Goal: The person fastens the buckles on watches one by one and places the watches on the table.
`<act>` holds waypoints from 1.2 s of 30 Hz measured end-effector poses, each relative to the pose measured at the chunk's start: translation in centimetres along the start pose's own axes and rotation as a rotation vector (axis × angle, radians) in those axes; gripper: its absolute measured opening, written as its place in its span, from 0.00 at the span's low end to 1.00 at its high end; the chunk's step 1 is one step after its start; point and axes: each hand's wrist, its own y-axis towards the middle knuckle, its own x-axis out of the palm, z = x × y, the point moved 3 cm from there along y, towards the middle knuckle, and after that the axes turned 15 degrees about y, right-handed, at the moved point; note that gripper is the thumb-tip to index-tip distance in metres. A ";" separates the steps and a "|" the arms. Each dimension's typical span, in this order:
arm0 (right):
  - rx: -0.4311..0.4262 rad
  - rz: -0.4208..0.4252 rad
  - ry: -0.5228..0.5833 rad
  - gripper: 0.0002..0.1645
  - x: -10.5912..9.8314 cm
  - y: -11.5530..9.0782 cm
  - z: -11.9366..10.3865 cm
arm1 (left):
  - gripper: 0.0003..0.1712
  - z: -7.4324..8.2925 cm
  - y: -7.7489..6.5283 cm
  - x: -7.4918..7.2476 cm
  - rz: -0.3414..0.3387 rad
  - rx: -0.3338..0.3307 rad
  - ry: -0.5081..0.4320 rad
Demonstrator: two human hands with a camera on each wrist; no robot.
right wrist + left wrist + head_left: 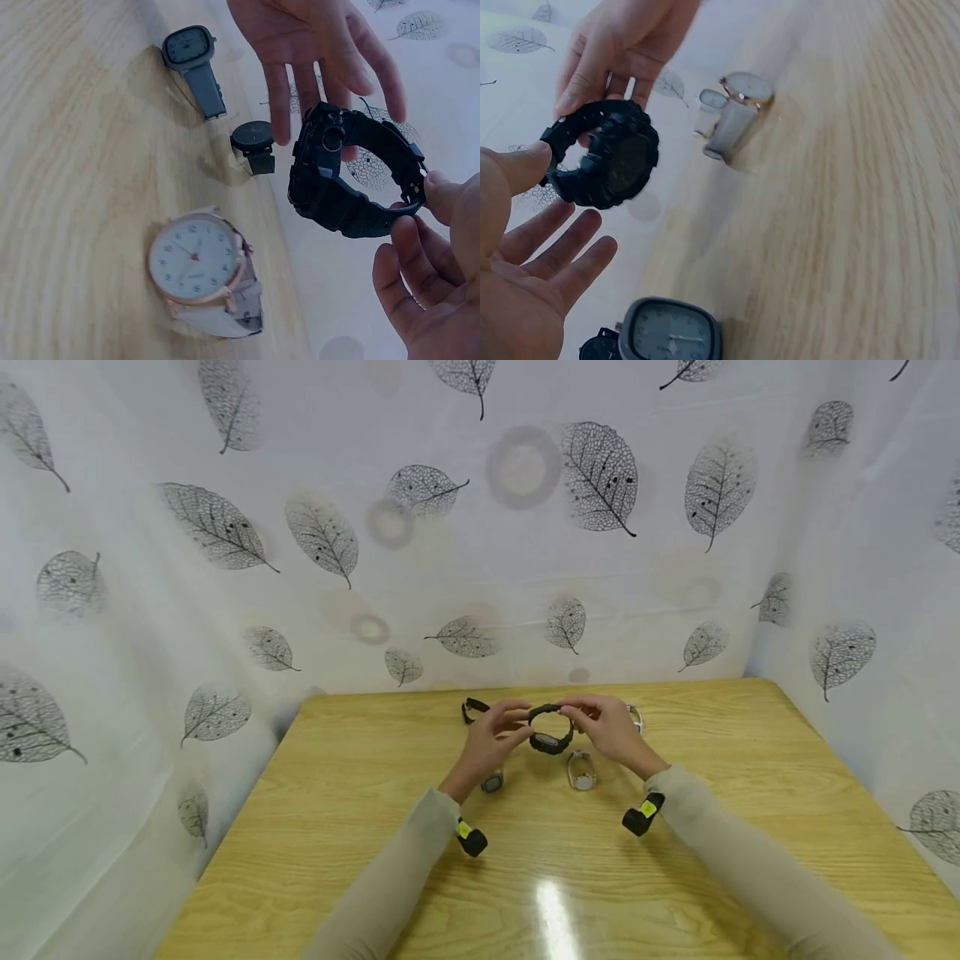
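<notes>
While our right hand [609, 728] pinches the black watch [551, 744] by its strap above the bench [360, 827], our left hand [491, 743] is at its other side, fingers loosely extended. We see a white-faced watch [195, 259] and a square watch [187, 46] lying nearby.

Front-right watch [584, 782]: on table [360, 793]
Front-left watch [492, 783]: left of front-right watch
Back-left watch [477, 703]: behind-left
Back-right watch [637, 725]: behind-right
Raised watch [550, 744]: leftward, between left hand [492, 737] and right hand [609, 728]
Curtain [525, 568]: farthest behind

The black watch [624, 159] looks matt plastic, the white watch [196, 259] shiny metal-rimmed. The table [337, 777] looks smooth, glossy wood.
</notes>
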 end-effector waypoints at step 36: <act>0.070 -0.122 0.189 0.27 -0.3 -0.5 -1.1 | 0.15 -0.7 0.5 -0.1 0.085 -0.167 -0.367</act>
